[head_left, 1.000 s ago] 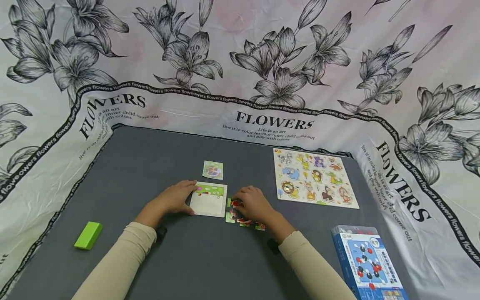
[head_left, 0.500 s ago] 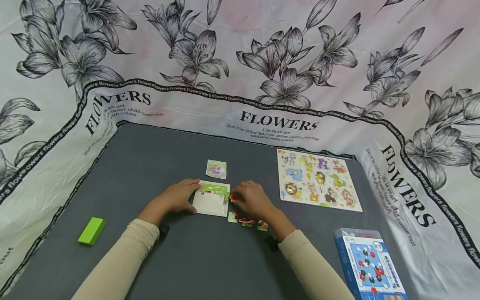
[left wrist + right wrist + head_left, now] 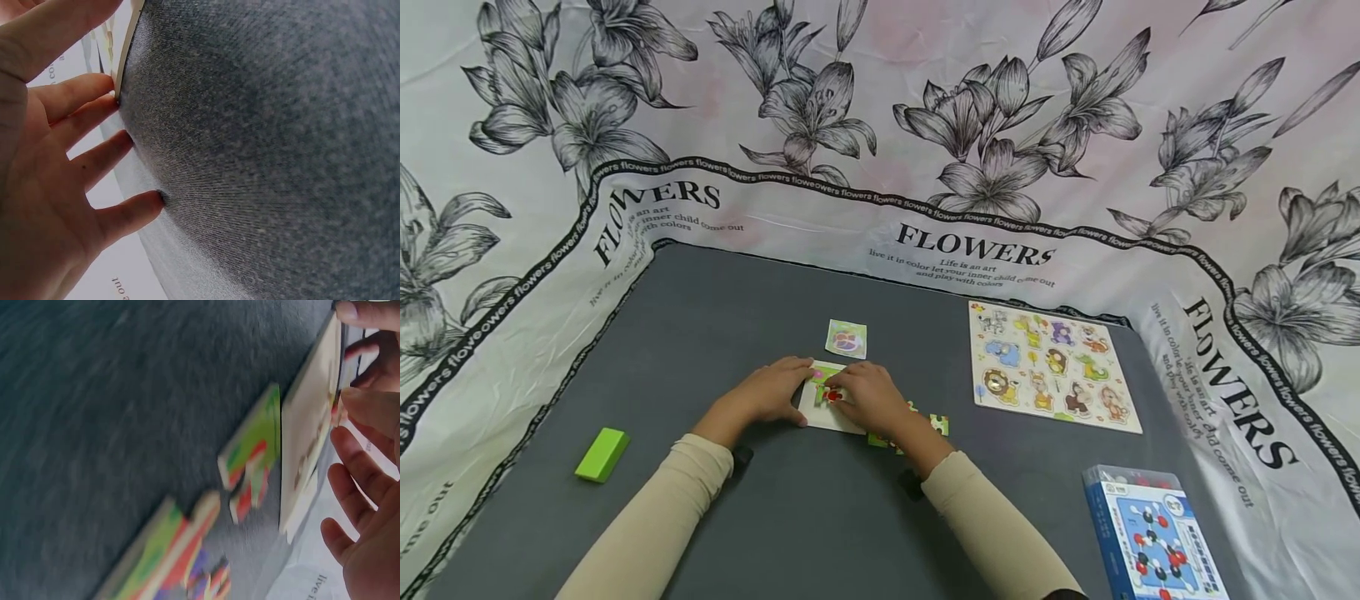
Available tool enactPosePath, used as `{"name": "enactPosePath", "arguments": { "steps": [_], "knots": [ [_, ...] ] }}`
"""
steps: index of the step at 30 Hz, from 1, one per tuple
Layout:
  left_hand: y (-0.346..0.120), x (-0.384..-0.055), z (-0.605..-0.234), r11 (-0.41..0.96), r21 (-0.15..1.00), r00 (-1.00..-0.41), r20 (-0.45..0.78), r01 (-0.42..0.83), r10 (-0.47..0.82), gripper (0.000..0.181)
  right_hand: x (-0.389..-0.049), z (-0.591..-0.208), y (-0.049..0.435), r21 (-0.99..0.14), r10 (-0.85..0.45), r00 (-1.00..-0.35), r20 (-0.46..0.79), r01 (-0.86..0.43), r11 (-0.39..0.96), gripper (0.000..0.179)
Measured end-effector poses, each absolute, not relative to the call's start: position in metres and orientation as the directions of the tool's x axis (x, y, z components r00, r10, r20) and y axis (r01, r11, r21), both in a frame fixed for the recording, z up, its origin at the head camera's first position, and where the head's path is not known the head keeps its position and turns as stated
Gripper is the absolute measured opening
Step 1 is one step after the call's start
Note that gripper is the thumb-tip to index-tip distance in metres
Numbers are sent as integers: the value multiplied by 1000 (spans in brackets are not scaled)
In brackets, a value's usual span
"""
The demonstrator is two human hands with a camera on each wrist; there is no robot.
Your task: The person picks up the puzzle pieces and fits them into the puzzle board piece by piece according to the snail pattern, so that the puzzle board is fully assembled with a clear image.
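Contact of left hand [image 3: 766,395], straight-fingered, with edge of puzzle board [image 3: 829,417] on grey surface [image 3: 790,525]; pinch of right hand [image 3: 868,400] on puzzle piece [image 3: 831,395] over that board. Likely troubles: misfit from a turned piece, skid from pressing against light left-side contact, scatter of loose pieces [image 3: 259,434] just beside, from low right wrist.

I watch from afar over a dark grey desk [image 3: 820,525], its surface finely ribbed like woven cloth up close. Near the middle lies a pale square tray [image 3: 822,415], with loose puzzle pieces [image 3: 939,425] flat just beside it, to its right. Just beyond the tray I see a small picture card [image 3: 846,340]. A green block [image 3: 602,455] rests well apart on the left. On the right lie two more things — a board of animal figures [image 3: 1052,368] farther back, and a blue box [image 3: 1153,537] nearer.
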State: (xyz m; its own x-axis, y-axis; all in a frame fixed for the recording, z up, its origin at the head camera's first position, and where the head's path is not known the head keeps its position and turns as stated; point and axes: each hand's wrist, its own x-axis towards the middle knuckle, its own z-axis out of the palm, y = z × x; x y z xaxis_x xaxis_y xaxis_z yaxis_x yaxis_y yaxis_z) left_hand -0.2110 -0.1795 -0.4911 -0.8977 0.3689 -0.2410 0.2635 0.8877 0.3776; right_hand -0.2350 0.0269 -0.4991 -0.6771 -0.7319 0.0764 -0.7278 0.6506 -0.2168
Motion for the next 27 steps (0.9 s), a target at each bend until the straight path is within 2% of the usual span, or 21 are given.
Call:
{"name": "enactPosePath", "arguments": {
  "steps": [6,10,14,24,27],
  "knots": [
    [-178,-212,-495,888,369,-895,-239,275,376,83,-239,-513,18,-207,-727,-678,104,-730,651,26],
    [-179,-212,-496,883,378,-894,-235,278,382,82,-238,-514,15,-153,-744,-658,116,-752,641,25],
    [-180,-212,-494,883,380,-897,-231,274,377,81,-236,-511,11,-56,-755,-642,134,-766,641,24],
    [-180,-213,-493,872,410,-895,-230,267,382,79,-225,-504,-3,213,-731,-677,87,-704,677,22],
    [-181,-210,-491,867,416,-896,-218,273,386,78,-222,-505,-7,255,-725,-683,92,-688,680,21]
  ]
}}
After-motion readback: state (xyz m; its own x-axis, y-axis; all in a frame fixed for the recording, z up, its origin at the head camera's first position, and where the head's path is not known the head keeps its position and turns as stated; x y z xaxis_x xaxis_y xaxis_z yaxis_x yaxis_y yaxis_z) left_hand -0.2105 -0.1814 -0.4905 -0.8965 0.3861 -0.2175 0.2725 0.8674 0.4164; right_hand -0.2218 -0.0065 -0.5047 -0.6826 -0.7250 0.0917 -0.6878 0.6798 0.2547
